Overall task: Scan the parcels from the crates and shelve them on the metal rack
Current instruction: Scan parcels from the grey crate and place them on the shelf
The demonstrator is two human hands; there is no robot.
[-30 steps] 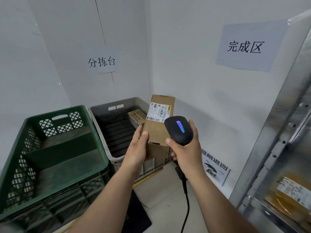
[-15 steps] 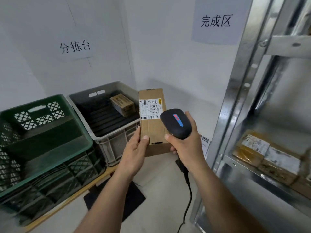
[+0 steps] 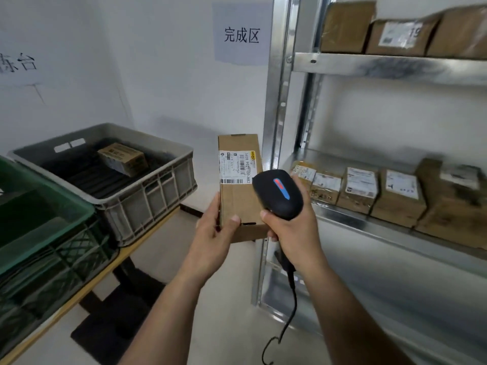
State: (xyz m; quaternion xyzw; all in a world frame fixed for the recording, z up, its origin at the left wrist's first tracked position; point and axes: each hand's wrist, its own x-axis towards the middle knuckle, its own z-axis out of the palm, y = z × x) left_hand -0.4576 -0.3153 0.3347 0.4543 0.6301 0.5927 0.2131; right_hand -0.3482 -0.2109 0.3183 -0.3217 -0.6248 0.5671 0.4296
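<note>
My left hand (image 3: 214, 233) grips a long brown cardboard parcel (image 3: 238, 196) by its lower end, held upright with its white barcode label facing me. Just right of it, my right hand (image 3: 292, 230) grips a black corded barcode scanner (image 3: 278, 194), whose top light shows red and blue. The scanner head points at the parcel's label. The metal rack (image 3: 369, 68) stands at the right, with several labelled parcels (image 3: 361, 189) on its middle shelf and more on the upper one. One small parcel (image 3: 122, 158) lies in the grey crate (image 3: 147, 196).
A green crate (image 3: 39, 233) sits left of the grey one, both on a wooden-edged table (image 3: 79, 293) with a black base. Paper signs hang on the white wall. The scanner cable (image 3: 287, 320) dangles down beside the rack's front post (image 3: 280, 83).
My view has swung right from the crates to the rack. Both hands keep the parcel and scanner together, and the scanner light went from blue to red and blue.
</note>
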